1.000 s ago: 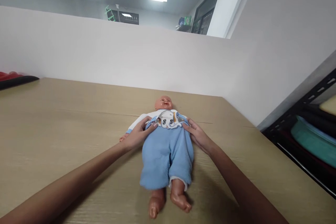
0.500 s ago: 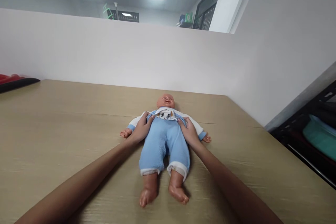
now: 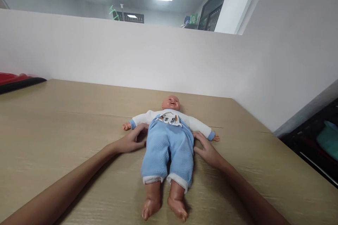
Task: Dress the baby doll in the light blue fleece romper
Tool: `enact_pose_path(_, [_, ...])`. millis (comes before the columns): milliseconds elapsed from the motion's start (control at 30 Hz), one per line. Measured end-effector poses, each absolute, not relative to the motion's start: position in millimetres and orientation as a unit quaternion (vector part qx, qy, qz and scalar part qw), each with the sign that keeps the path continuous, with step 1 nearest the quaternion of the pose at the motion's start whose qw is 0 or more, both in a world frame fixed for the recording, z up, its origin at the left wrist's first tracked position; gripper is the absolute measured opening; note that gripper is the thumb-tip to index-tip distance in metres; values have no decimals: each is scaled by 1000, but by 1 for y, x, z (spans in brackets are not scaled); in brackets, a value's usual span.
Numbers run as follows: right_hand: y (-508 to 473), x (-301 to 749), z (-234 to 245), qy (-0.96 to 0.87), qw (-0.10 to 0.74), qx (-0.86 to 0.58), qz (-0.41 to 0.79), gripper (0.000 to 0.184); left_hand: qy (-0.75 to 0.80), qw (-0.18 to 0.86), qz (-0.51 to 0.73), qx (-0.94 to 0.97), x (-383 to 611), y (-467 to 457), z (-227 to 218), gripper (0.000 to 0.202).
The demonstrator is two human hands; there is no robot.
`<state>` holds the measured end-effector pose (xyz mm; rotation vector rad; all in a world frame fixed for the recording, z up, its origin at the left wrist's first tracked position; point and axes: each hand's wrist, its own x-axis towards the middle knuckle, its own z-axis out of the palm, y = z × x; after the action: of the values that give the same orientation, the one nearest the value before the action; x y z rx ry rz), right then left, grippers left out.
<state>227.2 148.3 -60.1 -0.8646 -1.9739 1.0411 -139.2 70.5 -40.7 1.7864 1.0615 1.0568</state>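
A baby doll (image 3: 169, 140) lies on its back on the wooden table (image 3: 66, 123), head away from me, feet toward me. It wears a white long-sleeved top and fluffy light blue trousers (image 3: 169, 153) pulled up to the chest. My left hand (image 3: 132, 140) rests on the table at the doll's left hip, fingers loosely curled against the blue fabric. On the other side, my right hand (image 3: 207, 149) lies flat beside the trousers, fingers stretched out and touching their edge. Neither hand holds anything.
A white partition wall (image 3: 132, 52) runs along the table's far edge and right side. A red and black object (image 3: 16, 81) lies at the far left. A dark shelf (image 3: 317, 144) with a teal item stands at the right.
Both hands have slid down from the waistband at the doll's chest to its hips and let go of the fabric. The doll's arms now lie spread out, uncovered.
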Motion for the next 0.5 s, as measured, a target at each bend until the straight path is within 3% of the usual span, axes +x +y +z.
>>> enact_pose_path(133, [140, 228, -73, -746, 368, -321, 452, 54, 421, 422, 432, 677, -134, 67, -43, 45])
enact_pose_path(300, [139, 214, -70, -599, 394, -298, 630, 53, 360, 569, 479, 563, -123, 62, -39, 45])
enact_pose_path(500, [132, 202, -62, -526, 442, -301, 661, 47, 329, 651, 549, 408, -98, 57, -41, 35])
